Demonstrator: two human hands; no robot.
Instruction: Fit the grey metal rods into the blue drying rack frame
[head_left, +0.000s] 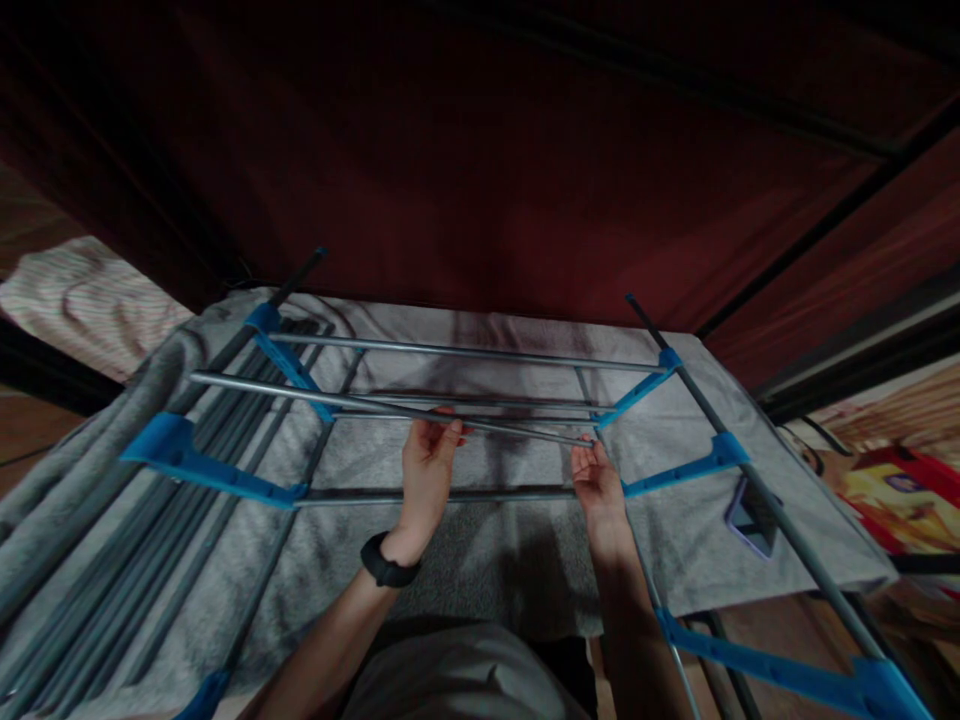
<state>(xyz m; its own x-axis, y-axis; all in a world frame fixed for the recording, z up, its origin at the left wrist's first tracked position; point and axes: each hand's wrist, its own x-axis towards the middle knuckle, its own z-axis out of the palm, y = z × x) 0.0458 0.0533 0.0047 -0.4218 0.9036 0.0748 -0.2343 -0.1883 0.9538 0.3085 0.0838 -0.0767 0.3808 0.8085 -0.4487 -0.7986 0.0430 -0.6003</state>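
Observation:
A loose grey metal rod (300, 394) slants across the middle of a part-built rack of grey tubes and blue plastic brackets. My left hand (427, 465), with a dark band on its wrist, pinches this rod near its middle. At the rod's right end, the curled fingers of my right hand (598, 482) hold the tip. Just right of that hand is a blue bracket (686, 468); another blue bracket (214, 470) joins the left side. A crossbar (345, 497) runs below the held rod, and a farther crossbar (465, 350) lies behind it.
Several grey tubes (150, 540) lie bundled at the left on a grey blanket (480, 570). A phone (752, 515) rests near the right upright. Dark red panels (450, 150) stand behind the blanket. A red and yellow package (904, 500) is at the far right.

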